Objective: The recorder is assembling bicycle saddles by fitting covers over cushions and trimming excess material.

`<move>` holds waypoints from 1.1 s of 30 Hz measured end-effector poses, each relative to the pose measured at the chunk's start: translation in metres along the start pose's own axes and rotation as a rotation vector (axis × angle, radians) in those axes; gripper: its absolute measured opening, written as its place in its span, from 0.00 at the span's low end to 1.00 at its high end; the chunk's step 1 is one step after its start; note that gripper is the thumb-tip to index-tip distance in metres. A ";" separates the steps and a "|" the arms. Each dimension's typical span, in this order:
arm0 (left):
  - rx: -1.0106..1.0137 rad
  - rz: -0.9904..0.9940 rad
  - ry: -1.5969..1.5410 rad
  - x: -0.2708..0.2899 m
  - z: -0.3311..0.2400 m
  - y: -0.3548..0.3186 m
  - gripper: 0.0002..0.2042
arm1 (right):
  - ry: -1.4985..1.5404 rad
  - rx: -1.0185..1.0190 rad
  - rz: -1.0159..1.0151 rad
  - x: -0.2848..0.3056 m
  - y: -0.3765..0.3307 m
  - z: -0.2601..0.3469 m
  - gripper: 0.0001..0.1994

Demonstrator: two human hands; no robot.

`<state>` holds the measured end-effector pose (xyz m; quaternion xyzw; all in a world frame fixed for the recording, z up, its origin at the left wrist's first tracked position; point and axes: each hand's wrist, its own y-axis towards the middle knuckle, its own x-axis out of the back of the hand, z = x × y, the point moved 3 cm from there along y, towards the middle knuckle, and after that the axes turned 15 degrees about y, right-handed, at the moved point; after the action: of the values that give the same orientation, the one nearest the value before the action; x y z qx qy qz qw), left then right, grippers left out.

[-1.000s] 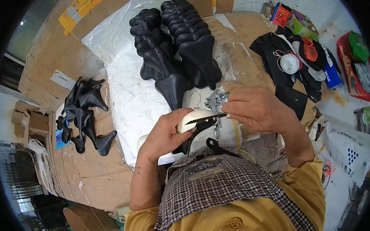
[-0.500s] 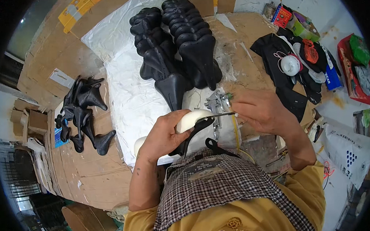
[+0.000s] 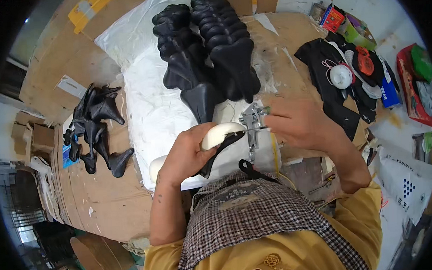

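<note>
— While my left hand [image 3: 185, 153] grips the saddle piece [image 3: 219, 139], what has changed since a moment ago?

— Very little. Half a second back my left fingers were wrapped the same way, and they still are. The cream face of the piece has tipped slightly more toward my right hand, and my right hand [image 3: 305, 126] has stayed just beside the spray gun [image 3: 253, 126].

— How are your fingers set?

— My left fingers [image 3: 197, 136] are curled tight around the saddle piece, thumb over its cream top, black shell underneath with the narrow nose pointing down toward my apron [image 3: 258, 215]. My right fingers [image 3: 275, 120] are closed around the metal spray gun; its nozzle sits just at the edge of the cream surface. Whether the trigger is pressed I cannot tell.

— And where is the piece?

— In the air, above the white plastic sheet [image 3: 146, 90] on the cardboard-covered tabletop [image 3: 63, 59], close in front of my chest.

— What lies farther out?

— Past my hands, two rows of black saddles [image 3: 207, 48] are stacked on the sheet. To my left a smaller heap of black saddle shells [image 3: 97, 128] lies on the cardboard. To my right, a black cloth [image 3: 323, 58] carries a white round tape roll [image 3: 341, 75], with coloured packets [image 3: 416, 83] beyond.
</note>
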<state>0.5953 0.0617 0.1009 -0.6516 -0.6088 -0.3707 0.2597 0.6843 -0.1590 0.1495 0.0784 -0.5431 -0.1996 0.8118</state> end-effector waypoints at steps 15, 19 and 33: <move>0.233 -0.024 -0.069 0.002 -0.004 0.004 0.15 | 0.431 -0.073 -0.534 -0.050 0.035 -0.002 0.12; 0.196 -0.096 -0.169 -0.012 0.011 -0.003 0.14 | 0.189 0.059 -0.517 -0.058 0.038 0.002 0.13; 0.318 -0.512 0.102 -0.014 0.013 -0.014 0.21 | 0.993 -0.539 -0.626 -0.093 0.057 -0.001 0.06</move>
<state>0.5835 0.0653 0.0802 -0.4089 -0.7897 -0.3564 0.2868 0.6683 -0.0696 0.0897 0.1097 0.0146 -0.4962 0.8611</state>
